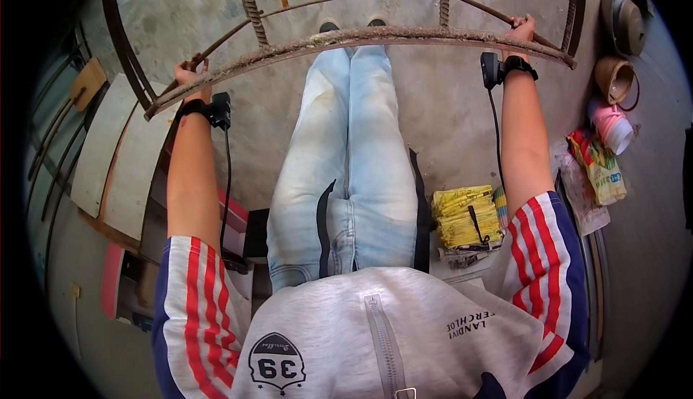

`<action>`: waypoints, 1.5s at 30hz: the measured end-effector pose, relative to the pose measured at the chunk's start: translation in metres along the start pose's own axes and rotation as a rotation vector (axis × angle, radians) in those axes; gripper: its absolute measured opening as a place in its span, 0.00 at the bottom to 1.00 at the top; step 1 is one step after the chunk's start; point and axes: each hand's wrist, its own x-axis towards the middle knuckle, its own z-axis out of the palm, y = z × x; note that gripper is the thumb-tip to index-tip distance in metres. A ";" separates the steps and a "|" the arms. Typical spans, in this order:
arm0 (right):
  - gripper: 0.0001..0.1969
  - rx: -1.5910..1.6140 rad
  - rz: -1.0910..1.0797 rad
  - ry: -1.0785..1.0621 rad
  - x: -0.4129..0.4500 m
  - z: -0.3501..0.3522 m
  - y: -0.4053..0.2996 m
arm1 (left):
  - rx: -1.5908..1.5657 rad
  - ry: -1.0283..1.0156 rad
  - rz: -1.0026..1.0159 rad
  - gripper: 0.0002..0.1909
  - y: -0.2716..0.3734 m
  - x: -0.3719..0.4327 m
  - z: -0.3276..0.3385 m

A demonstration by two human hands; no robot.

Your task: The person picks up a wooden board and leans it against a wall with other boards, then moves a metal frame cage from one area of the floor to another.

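Note:
A rusty metal frame of bars and ribbed steel rods spans the top of the view, in front of my legs. My left hand grips a thin bar near the frame's left corner, its fingers partly hidden by the bar. At the right end, the fingers of my right hand are wrapped around the same bar. The frame's near edge is a thick bar with a rough, crusted surface. Several thinner rods run from it towards the far side. The frame's top is cut off by the picture's edge.
Pale boards lean at the left, by pink-edged furniture. At the right are a bundle of yellow packets, a printed bag, a pink-and-white container, a basket and dark pots. The concrete floor lies below.

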 end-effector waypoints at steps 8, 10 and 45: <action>0.17 -0.038 0.019 -0.049 0.001 -0.002 0.005 | -0.013 -0.100 0.006 0.11 -0.006 0.017 -0.024; 0.17 -0.042 0.017 -0.032 0.004 -0.008 0.008 | 0.104 -0.193 -0.030 0.15 -0.007 0.007 -0.018; 0.12 0.127 0.075 0.037 0.015 -0.017 0.024 | 0.116 -0.334 -0.139 0.13 0.011 0.022 -0.038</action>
